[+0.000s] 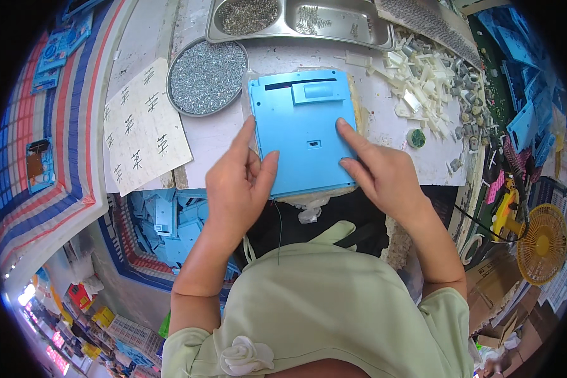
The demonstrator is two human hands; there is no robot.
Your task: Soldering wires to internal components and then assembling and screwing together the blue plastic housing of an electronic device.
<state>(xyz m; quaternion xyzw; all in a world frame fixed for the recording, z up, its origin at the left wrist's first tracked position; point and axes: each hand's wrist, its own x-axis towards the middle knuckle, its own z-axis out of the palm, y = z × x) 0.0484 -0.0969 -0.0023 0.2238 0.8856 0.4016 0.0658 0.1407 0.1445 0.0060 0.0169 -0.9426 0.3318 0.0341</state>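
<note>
A flat blue plastic casing [283, 167] lies on a padded, plastic-wrapped support [357, 104] at the table's near edge. Its upper part has a long dark slot and a raised rectangular block; a small rectangular opening sits near the middle. Along the casing's left edge, my left hand [233, 186] lays its index finger and thumb, the other fingers curled. My right hand [387, 176] grips the right side, with index finger and thumb resting on top and the remaining fingers hidden. Between them the casing is held flat. A thin dark thread [279, 233] hangs below its near edge.
A round tray [171, 94] of small screws stands left of the casing. Behind is a steel compartment tray [282, 22] holding small metal parts and springs. White plastic pieces [422, 88] are heaped right, near a green disc [416, 138]. Blue parts [186, 220] fill a container below left.
</note>
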